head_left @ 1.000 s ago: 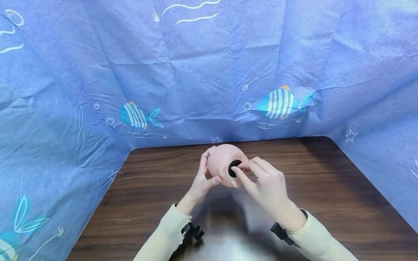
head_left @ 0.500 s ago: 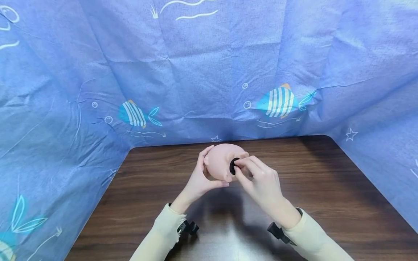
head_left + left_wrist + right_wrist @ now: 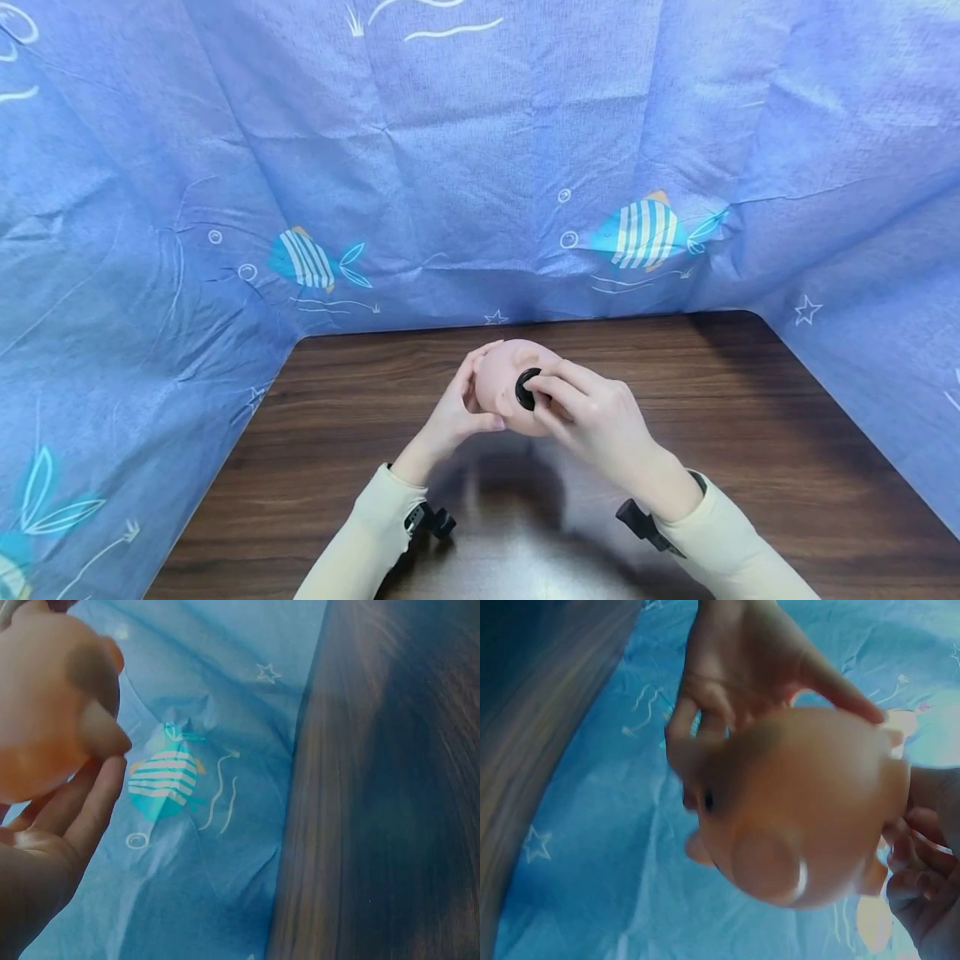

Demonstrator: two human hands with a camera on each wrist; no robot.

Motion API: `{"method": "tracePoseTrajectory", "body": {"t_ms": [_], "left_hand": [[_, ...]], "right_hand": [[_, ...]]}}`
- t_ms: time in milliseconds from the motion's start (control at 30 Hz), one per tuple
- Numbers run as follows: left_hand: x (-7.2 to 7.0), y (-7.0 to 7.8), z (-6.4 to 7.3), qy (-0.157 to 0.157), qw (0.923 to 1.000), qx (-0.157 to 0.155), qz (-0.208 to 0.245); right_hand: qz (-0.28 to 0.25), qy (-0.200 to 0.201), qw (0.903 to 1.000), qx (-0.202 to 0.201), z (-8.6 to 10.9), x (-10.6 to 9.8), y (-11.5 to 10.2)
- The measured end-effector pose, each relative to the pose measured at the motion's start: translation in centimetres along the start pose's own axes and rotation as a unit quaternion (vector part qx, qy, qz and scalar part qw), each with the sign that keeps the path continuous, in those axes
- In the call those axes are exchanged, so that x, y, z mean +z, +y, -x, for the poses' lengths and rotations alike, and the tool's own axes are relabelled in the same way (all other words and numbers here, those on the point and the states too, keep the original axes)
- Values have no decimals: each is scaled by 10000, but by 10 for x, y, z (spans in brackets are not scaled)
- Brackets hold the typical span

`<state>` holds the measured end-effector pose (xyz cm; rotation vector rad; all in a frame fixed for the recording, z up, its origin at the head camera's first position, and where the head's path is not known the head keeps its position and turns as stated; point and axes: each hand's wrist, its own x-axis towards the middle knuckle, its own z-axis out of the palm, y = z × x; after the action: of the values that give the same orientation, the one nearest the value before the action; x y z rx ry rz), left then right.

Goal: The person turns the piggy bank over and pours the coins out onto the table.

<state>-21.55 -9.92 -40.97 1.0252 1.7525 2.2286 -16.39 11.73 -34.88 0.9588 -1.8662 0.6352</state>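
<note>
Pale pink, the piggy bank (image 3: 497,377) is held just below the centre of the frame, above the dark wooden table (image 3: 337,417), with my left hand (image 3: 448,421) wrapped round its left side and my right hand (image 3: 603,421), coming in from the right, pinching the round black plug (image 3: 522,395) in its belly. Since half a second ago the belly has tipped more toward me, giving my fingertips a squarer approach, I judge, though I cannot tell whether the plug is loose.
</note>
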Motion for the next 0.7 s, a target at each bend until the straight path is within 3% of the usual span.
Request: {"method": "tracePoseTrajectory", "body": {"t_ms": [100, 233, 533, 700], "left_hand": [[-2, -1, -1, -137, 9999, -41, 42], [-2, 0, -1, -242, 9996, -140, 5], [0, 2, 2, -225, 9992, -305, 92], [0, 1, 2, -244, 9989, -370, 141]], "right_hand": [[-58, -246, 9995, -211, -3, -5, 3], [-146, -435, 9988, -178, -5, -9, 5], [16, -333, 9994, 87, -2, -9, -4], [60, -374, 9991, -166, -3, -9, -5]]}}
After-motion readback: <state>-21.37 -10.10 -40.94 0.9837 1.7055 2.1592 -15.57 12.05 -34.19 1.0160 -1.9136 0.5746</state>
